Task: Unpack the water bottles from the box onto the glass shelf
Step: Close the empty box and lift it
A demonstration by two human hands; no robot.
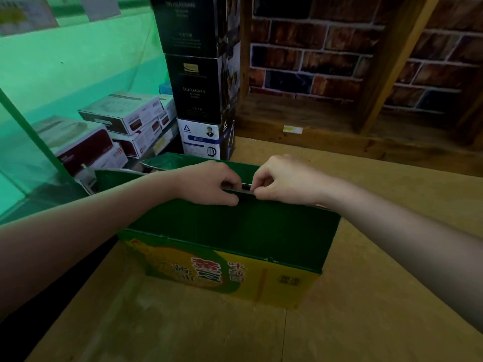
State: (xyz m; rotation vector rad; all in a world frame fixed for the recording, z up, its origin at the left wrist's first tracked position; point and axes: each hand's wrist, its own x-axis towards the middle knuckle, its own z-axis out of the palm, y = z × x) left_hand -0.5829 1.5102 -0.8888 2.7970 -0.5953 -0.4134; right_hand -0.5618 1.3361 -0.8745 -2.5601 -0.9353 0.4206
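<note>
Brick-patterned wall (326, 48) and wooden shelving back a tan worktop (366, 322), on which a green and yellow box (235, 267) stands near the middle. Both hands meet at the top seam of the box: the left hand (209, 182) and the right hand (285, 180) sit side by side, fingers curled and pinching the edges of its dark flaps where they join. By the look of it the task has barely begun; the box is only being opened, no water bottles can be seen, and whether any lie inside is hidden. To the left of the box runs the green-tinted glass shelf (78, 61), already carrying white and red cartons (122, 113). Behind the box, at its far left corner, rises a stack of black glassware boxes (198, 87) above a kettle carton (201, 139). Those cartons crowd the shelf, so free room for bottles looks limited.
</note>
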